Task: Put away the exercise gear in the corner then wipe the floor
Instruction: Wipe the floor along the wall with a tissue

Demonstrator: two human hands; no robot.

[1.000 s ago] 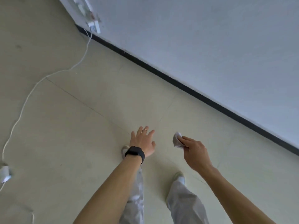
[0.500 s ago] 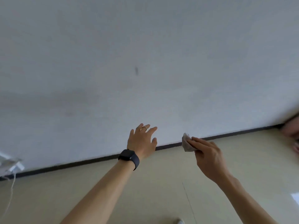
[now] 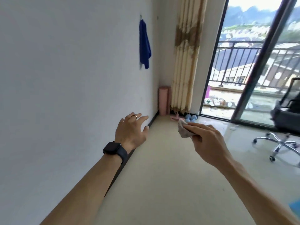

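Note:
A pink rolled mat stands upright in the far corner against the wall. Beside it on the floor lie a pink rope-like item and light blue dumbbells. My right hand pinches a crumpled grey cloth, held in the air well short of the corner. My left hand, with a ring and a black watch, is raised near the wall, fingers spread, holding nothing.
A white wall with a dark skirting runs along the left. A blue towel hangs on it. A cream curtain and a glass balcony door are ahead. An office chair stands at the right.
The view swung up from the floor and my feet, across the wall, to the far corner. Both hands kept their pose; the right still holds the cloth.

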